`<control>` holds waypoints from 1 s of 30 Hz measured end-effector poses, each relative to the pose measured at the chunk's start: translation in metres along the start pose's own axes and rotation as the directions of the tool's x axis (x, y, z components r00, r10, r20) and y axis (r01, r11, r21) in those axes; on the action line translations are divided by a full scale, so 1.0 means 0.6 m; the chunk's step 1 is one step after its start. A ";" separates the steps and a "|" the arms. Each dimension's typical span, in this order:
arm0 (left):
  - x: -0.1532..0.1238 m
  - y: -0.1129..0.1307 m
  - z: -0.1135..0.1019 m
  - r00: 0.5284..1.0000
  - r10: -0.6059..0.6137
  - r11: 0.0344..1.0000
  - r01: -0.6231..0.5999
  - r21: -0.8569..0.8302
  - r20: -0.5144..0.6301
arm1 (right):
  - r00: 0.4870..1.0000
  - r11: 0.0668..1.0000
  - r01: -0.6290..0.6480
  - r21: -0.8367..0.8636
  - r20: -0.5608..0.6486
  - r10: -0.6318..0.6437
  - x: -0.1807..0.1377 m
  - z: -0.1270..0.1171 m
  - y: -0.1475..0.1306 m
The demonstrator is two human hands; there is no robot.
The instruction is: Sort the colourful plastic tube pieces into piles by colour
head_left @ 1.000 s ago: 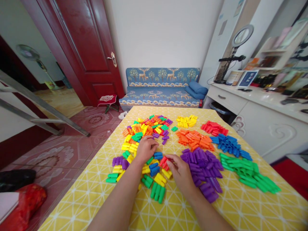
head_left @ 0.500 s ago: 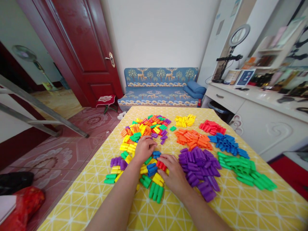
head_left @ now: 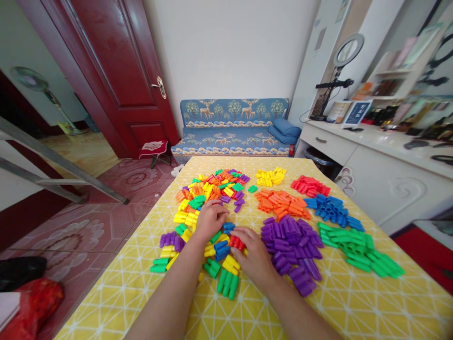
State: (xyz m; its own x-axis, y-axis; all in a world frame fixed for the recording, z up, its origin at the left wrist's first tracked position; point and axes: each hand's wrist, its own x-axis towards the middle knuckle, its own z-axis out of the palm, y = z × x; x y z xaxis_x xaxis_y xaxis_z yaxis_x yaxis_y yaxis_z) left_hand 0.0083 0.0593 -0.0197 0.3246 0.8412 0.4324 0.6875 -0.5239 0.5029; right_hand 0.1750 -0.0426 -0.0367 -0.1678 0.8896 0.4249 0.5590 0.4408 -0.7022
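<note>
Small plastic tube blocks lie on a table with a yellow patterned cloth (head_left: 336, 302). My left hand (head_left: 210, 218) rests with curled fingers on the near edge of the mixed-colour pile (head_left: 212, 186). My right hand (head_left: 253, 255) has its fingertips closed on a few red blocks (head_left: 236, 242), beside blue blocks (head_left: 222, 248) and yellow blocks (head_left: 231, 264). A row of green blocks (head_left: 228, 283) lies just in front of them. To the right are sorted piles: purple (head_left: 290, 241), orange (head_left: 281, 204), yellow (head_left: 271, 177), red (head_left: 309, 185), blue (head_left: 331, 211) and green (head_left: 357, 245).
A blue patterned sofa (head_left: 233, 127) stands beyond the table's far end. An open red door (head_left: 116, 71) and a metal ladder rail (head_left: 60, 165) are on the left. A white cabinet (head_left: 382, 174) with a ring light (head_left: 348, 49) runs along the right. A red bag (head_left: 38, 302) lies on the floor.
My right hand has slid left from the purple pile's edge onto the red blocks. My left hand has stayed on the mixed pile. The view has shifted slightly.
</note>
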 end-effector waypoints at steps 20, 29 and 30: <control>0.001 -0.001 -0.001 1.000 0.009 1.000 -0.009 0.020 0.022 | 0.989 0.997 0.056 0.054 -0.143 -0.048 0.000 -0.010 -0.014; 0.001 -0.007 0.004 1.000 0.014 1.000 -0.014 -0.002 0.015 | 0.984 0.997 0.037 -0.069 -0.174 -0.048 0.042 -0.147 -0.008; 0.001 -0.007 0.004 1.000 0.012 1.000 -0.012 -0.003 0.009 | 0.979 0.987 0.051 -0.155 -0.187 -0.080 0.060 -0.177 0.009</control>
State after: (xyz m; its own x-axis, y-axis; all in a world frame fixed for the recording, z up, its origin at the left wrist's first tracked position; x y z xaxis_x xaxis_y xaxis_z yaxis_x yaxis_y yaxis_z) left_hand 0.0071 0.0626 -0.0234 0.3393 0.8359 0.4315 0.6817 -0.5346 0.4995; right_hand 0.2581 -0.0207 0.0352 -0.0572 0.8132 0.5791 0.6685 0.4620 -0.5828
